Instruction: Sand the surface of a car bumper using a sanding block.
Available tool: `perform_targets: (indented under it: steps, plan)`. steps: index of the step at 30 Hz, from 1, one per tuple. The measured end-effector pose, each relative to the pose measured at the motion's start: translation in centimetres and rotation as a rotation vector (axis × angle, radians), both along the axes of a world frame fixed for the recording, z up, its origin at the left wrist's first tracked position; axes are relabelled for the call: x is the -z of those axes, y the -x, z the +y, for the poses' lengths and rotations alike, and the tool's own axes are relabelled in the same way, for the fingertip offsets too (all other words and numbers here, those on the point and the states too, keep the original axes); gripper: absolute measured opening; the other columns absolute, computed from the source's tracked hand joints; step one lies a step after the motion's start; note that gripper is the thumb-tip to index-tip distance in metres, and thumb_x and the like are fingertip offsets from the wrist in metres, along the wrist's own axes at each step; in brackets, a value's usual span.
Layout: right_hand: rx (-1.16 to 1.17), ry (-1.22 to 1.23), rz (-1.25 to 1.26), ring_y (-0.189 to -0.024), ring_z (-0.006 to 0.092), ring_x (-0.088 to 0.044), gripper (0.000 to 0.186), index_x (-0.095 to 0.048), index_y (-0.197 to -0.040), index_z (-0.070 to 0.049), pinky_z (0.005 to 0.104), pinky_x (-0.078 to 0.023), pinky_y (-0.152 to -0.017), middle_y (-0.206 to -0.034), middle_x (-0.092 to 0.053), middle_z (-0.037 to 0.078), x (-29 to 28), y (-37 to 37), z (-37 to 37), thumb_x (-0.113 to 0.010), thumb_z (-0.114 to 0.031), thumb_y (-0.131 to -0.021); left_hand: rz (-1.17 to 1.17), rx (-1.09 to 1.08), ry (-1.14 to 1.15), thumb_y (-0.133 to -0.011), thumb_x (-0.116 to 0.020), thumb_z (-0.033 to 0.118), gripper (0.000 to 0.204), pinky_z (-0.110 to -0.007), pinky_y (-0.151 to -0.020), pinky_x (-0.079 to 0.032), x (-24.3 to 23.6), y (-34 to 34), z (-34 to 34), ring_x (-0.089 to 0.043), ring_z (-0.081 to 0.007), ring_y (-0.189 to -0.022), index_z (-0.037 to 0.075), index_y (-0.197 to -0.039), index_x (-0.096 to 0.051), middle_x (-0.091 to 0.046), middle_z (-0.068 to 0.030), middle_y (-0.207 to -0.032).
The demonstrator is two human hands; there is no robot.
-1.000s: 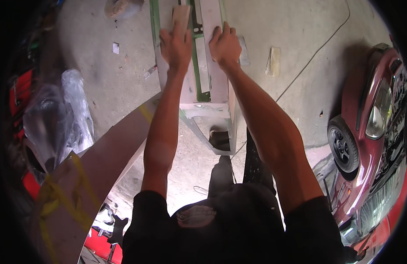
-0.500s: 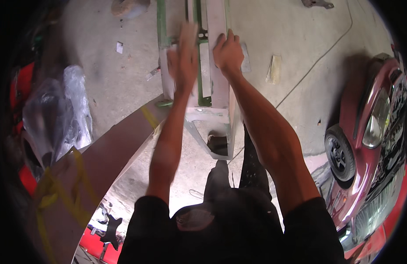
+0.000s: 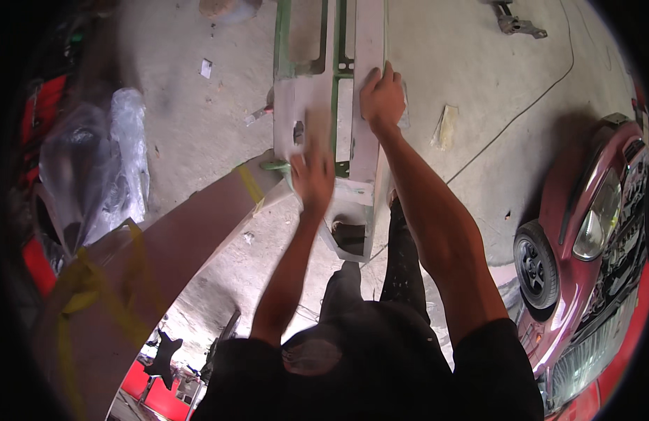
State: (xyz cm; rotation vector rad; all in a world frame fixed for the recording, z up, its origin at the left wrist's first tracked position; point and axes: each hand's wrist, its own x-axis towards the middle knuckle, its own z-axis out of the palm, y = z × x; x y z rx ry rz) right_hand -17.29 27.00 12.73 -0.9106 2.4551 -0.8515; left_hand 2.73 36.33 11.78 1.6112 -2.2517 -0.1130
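The long grey-primed, green-edged sheet-metal panel (image 3: 324, 105) stands on the concrete floor (image 3: 472, 63). Right hand (image 3: 382, 95) presses flat, fingers spread; left hand (image 3: 312, 179) is blurred, its grip unclear. The panel looks stiff, heavy and sharp-edged; its side rails seem the safest hold.

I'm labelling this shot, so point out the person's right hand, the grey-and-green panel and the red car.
right hand (image 3: 383, 95), head view, back of hand.
grey-and-green panel (image 3: 368, 35), head view, grey right strip.
red car (image 3: 605, 203), head view, headlight.

Two hands (image 3: 312, 179) (image 3: 383, 98), one grey-green panel (image 3: 317, 105), one red car (image 3: 591, 231).
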Motion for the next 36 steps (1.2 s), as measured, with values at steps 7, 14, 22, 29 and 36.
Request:
perform_targets:
  steps: [7, 14, 22, 29, 36]
  plan:
    - [-0.059, 0.065, -0.044, -0.107, 0.0462, -0.062, 0.052, -0.051, -0.14, 0.001, 0.0546, -0.051, -0.089, -0.124, -0.059, 0.026, -1.4, -3.0, -0.8, -0.04, -0.035, -0.103, 0.021, -0.149, -0.095, -0.096, -0.065, 0.025, 0.044, -0.048, -0.07, -0.054, -3.9, 1.5, -17.2, -0.063, -0.0378, -0.09, 0.015, -0.139, -0.058, -0.056, -0.0222, -0.103]
    - [-0.007, 0.028, 0.035, -0.107, 0.047, -0.063, 0.053, -0.05, -0.14, 0.001, 0.0545, -0.052, -0.09, -0.123, -0.06, 0.026, -0.3, 0.1, -0.8, -0.04, -0.036, -0.103, 0.119, 0.029, -0.005, -0.091, -0.072, 0.027, 0.06, -0.05, -0.083, -0.055, -0.8, -1.5, 1.8, -0.061, -0.0423, -0.104, 0.02, -0.148, -0.053, -0.053, -0.0229, -0.115]
    - [-0.065, -0.044, -0.018, -0.111, 0.0455, -0.062, 0.055, -0.049, -0.142, 0.001, 0.0544, -0.051, -0.091, -0.128, -0.058, 0.026, -1.0, -1.3, -1.5, -0.039, -0.038, -0.103, -0.061, -0.078, 0.013, -0.093, -0.068, 0.028, 0.055, -0.049, -0.073, -0.055, -0.8, -0.3, -12.1, -0.063, -0.0405, -0.091, 0.014, -0.144, -0.053, -0.055, -0.022, -0.103]
    - [-0.051, -0.013, 0.028, -0.112, 0.0446, -0.062, 0.054, -0.05, -0.141, 0.001, 0.0535, -0.051, -0.091, -0.13, -0.058, 0.024, -0.3, -0.4, -1.1, -0.04, -0.037, -0.103, 0.007, -0.124, 0.041, -0.088, -0.073, 0.03, 0.061, -0.05, -0.079, -0.057, -0.4, 0.4, -4.3, -0.063, -0.0416, -0.097, 0.015, -0.144, -0.053, -0.055, -0.0233, -0.11]
    - [-0.034, -0.013, 0.084, -0.109, 0.0451, -0.063, 0.051, -0.056, -0.135, 0.002, 0.0521, -0.052, -0.091, -0.12, -0.063, 0.026, 0.4, 0.7, -0.6, -0.041, -0.034, -0.103, -0.01, -0.068, 0.047, -0.089, -0.074, 0.026, 0.058, -0.049, -0.086, -0.056, 0.2, -0.3, -3.5, -0.062, -0.0386, -0.097, 0.014, -0.142, -0.057, -0.057, -0.0213, -0.111]
